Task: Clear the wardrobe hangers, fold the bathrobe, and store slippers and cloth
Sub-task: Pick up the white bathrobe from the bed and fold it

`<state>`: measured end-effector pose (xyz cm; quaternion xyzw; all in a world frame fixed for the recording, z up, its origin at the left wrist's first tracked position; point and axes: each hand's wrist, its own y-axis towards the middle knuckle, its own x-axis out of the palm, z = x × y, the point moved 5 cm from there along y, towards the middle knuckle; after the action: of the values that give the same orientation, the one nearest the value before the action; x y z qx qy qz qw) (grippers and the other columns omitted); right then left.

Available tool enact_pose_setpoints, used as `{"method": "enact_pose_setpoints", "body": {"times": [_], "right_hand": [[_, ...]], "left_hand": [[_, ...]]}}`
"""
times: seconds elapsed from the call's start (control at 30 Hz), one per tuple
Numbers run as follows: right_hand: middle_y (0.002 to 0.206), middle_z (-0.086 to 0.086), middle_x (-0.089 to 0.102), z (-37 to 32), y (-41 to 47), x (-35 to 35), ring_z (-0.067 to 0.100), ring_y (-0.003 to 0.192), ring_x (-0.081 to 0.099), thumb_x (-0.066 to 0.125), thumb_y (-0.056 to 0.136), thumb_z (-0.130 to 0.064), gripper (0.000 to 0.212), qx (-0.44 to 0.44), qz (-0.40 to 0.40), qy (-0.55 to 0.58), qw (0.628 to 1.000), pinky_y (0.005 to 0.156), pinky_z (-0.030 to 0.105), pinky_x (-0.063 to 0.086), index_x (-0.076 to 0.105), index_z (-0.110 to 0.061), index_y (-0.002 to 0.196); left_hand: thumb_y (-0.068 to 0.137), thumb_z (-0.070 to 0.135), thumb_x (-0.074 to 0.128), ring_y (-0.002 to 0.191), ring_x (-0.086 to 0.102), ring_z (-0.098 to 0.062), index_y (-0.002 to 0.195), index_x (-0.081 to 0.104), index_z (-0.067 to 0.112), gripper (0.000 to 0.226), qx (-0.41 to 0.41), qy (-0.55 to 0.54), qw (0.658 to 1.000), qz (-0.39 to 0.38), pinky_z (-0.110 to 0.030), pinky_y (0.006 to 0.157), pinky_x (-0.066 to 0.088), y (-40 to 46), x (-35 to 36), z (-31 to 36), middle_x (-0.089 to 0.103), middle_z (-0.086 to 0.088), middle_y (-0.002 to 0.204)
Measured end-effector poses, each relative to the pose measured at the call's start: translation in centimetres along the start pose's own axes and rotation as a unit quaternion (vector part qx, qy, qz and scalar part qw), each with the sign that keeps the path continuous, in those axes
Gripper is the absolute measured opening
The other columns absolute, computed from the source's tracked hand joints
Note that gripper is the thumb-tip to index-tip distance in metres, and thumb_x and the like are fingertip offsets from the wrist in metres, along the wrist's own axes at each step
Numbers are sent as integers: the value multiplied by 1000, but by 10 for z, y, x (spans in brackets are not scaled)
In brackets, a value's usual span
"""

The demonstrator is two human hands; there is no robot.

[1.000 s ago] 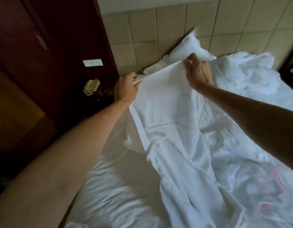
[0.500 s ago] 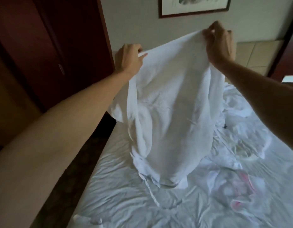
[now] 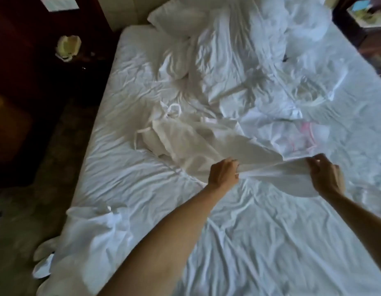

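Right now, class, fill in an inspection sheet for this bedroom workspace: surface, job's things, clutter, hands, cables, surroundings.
Surface: bed with a wrinkled white sheet.
Job's things: white bathrobe laid out flat on the sheet, its near edge lifted; white slippers on the floor by the bed's left side.
Clutter: pillow and bunched duvet at the head end; white cloth hanging over the left edge.
Hands: left hand and right hand each grip the bathrobe's near edge.
Cables: nothing seen.
Surroundings: dark nightstand at the left, holding a pale object too blurred to name.
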<state>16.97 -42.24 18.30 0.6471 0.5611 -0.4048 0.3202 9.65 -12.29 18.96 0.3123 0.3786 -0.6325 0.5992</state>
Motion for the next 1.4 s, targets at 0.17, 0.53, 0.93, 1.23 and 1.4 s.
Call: {"method": "enact_pose_setpoints", "body": {"times": [0.17, 0.53, 0.93, 1.23, 1.4], "right_hand": [[99, 33, 65, 96, -45, 40, 49, 90, 62, 32, 88, -60, 57, 82, -25, -22, 996, 69, 45, 43, 60, -15, 107], [80, -6, 62, -52, -58, 148, 16, 61, 57, 72, 81, -20, 14, -71, -51, 59, 994, 59, 30, 46, 63, -27, 89], [129, 9, 53, -197, -19, 315, 29, 118, 48, 66, 90, -38, 49, -110, -80, -28, 990, 97, 41, 48, 54, -12, 129], [89, 12, 73, -197, -46, 324, 37, 65, 64, 57, 95, -21, 18, -173, -97, 56, 979, 52, 35, 46, 51, -18, 112], [83, 15, 71, -127, -67, 256, 39, 72, 67, 50, 100, -26, 19, -128, -79, 100, 984, 56, 38, 48, 55, -18, 117]], "left_hand": [[79, 9, 68, 92, 67, -36, 85, 67, 11, 7, 24, -29, 998, -41, -39, 70, 51, -9, 112, 3, 68, -9, 91], [89, 49, 67, 117, 55, -23, 118, 68, 12, 47, 68, -5, 991, -111, -37, 98, 44, 35, 78, -125, 65, -5, 122], [81, 1, 65, 123, 49, -29, 139, 46, 16, 63, 31, 233, 972, 2, -41, 95, 44, 150, -8, -292, 48, -4, 137], [64, 5, 75, 96, 62, -25, 91, 66, 17, 31, 317, 262, 909, -62, -38, 101, 40, 149, 49, -244, 67, -2, 90], [71, 2, 60, 79, 61, -30, 85, 67, 13, 19, 329, 142, 933, 0, -39, 72, 44, 107, 63, -179, 65, -6, 81]]}}
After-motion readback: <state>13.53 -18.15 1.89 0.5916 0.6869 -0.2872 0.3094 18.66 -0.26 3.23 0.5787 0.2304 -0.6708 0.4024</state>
